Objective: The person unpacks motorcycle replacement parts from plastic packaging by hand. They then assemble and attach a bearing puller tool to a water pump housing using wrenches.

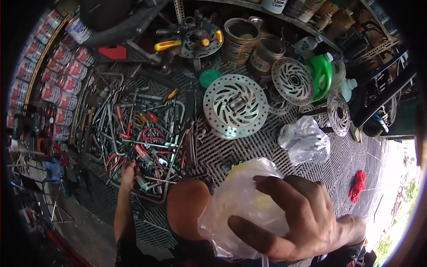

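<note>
Close in front of me, my right hand curls its thumb and fingers round a cloudy clear plastic bag. Something pale yellow shows through the bag, and a thin white straw-like stick pokes out at its lower edge. My left arm reaches down to a heap of hand tools, where my left hand is closed at the near edge. Whatever its fingers grip is too small and hidden to name. Pliers with red handles, wrenches, sockets and screwdrivers lie tangled inside a metal-framed tray there.
Large perforated brake disc lies on the ribbed mat; more discs lean at right. A crumpled clear bag and red cloth lie right. Behind stand tins and a green jug. Paint cans line the left.
</note>
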Action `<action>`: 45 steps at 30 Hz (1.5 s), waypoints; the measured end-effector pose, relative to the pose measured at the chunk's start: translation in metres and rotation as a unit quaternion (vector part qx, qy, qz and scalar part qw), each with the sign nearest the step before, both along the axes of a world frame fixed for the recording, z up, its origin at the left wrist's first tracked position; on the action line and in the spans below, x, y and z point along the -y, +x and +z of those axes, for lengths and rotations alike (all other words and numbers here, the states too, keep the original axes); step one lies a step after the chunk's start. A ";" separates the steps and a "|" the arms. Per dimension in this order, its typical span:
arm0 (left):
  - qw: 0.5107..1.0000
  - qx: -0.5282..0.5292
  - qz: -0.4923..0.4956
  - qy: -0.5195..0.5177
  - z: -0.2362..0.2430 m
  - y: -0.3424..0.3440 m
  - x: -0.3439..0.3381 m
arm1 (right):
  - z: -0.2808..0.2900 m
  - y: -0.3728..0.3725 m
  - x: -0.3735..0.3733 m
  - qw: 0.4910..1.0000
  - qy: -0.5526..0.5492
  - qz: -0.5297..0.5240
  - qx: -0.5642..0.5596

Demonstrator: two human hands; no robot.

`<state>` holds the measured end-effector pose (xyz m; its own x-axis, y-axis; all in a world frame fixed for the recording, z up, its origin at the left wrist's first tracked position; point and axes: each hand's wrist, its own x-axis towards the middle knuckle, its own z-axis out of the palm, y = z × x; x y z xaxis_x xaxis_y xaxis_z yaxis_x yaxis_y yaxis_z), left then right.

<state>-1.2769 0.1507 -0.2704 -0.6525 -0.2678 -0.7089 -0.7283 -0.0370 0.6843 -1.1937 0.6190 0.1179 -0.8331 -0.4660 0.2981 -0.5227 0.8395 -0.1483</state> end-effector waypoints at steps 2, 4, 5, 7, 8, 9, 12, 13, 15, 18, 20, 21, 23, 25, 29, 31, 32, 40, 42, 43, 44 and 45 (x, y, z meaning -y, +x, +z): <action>1.000 -0.002 0.000 -0.007 -0.001 -0.006 -0.008 | 0.013 0.010 0.008 0.997 0.025 -0.073 -0.003; 0.999 -0.008 0.018 -0.028 0.007 0.006 0.004 | 0.024 0.005 0.001 1.000 0.012 -0.017 0.019; 1.000 -0.014 0.002 -0.015 -0.001 -0.006 -0.014 | 0.058 0.005 -0.003 0.997 0.010 0.015 0.076; 1.000 -0.020 0.008 -0.022 0.001 0.004 0.009 | 0.049 0.007 -0.005 0.995 -0.035 0.017 0.094; 0.999 -0.010 -0.002 -0.032 -0.003 0.000 0.002 | 0.060 0.009 -0.005 0.992 0.015 0.030 0.120; 0.999 -0.004 -0.007 -0.032 -0.004 -0.001 0.001 | 0.066 0.011 -0.005 0.986 0.065 0.044 0.146; 0.998 -0.019 -0.034 -0.046 -0.004 -0.002 0.000 | 0.053 0.012 -0.011 0.978 -0.025 0.032 0.206; 0.998 -0.017 -0.037 -0.045 -0.005 -0.001 -0.001 | 0.049 0.013 -0.012 0.974 -0.071 0.027 0.213; 0.998 -0.017 -0.039 -0.050 -0.002 -0.001 -0.001 | 0.045 0.014 -0.012 0.968 -0.077 0.011 0.238; 0.998 -0.018 -0.029 -0.050 -0.003 0.001 -0.002 | 0.054 0.009 -0.008 0.972 -0.029 0.047 0.229; 0.998 -0.017 -0.024 -0.054 -0.003 0.001 -0.001 | 0.048 0.008 -0.008 0.975 0.017 0.072 0.208; 0.998 -0.023 -0.026 -0.054 -0.004 0.000 -0.001 | 0.042 0.009 -0.009 0.975 0.016 0.077 0.208; 0.999 -0.035 -0.019 -0.036 -0.004 -0.002 -0.002 | 0.030 0.013 -0.006 0.966 -0.107 0.022 0.233; 0.999 -0.016 -0.009 -0.043 -0.004 -0.002 -0.001 | 0.029 0.012 -0.003 0.964 -0.125 0.023 0.233; 0.997 -0.075 0.009 0.032 0.008 -0.006 0.023 | 0.026 0.013 -0.002 0.974 -0.077 0.050 0.208; 0.994 -0.081 0.070 0.022 0.042 -0.017 -0.014 | 0.022 0.013 -0.003 0.973 -0.084 0.038 0.212; 0.993 -0.077 0.086 -0.025 0.047 -0.016 -0.008 | 0.021 0.012 -0.003 0.972 -0.102 0.034 0.211; 0.954 -0.197 0.223 -0.039 0.057 0.009 -0.023 | 0.008 0.011 -0.002 0.969 -0.128 0.030 0.207; 0.952 -0.212 0.207 -0.080 0.058 0.016 -0.029 | 0.011 0.008 0.000 0.965 -0.134 0.024 0.224; 0.947 -0.228 0.191 -0.119 0.059 0.020 -0.029 | 0.015 0.003 -0.001 0.981 -0.050 0.079 0.168; 0.948 -0.227 0.190 -0.119 0.057 0.022 -0.029 | 0.017 0.000 -0.002 0.984 0.036 0.134 0.108; 0.950 -0.221 0.166 -0.146 0.054 0.025 -0.028 | 0.018 0.000 -0.002 0.984 0.036 0.134 0.110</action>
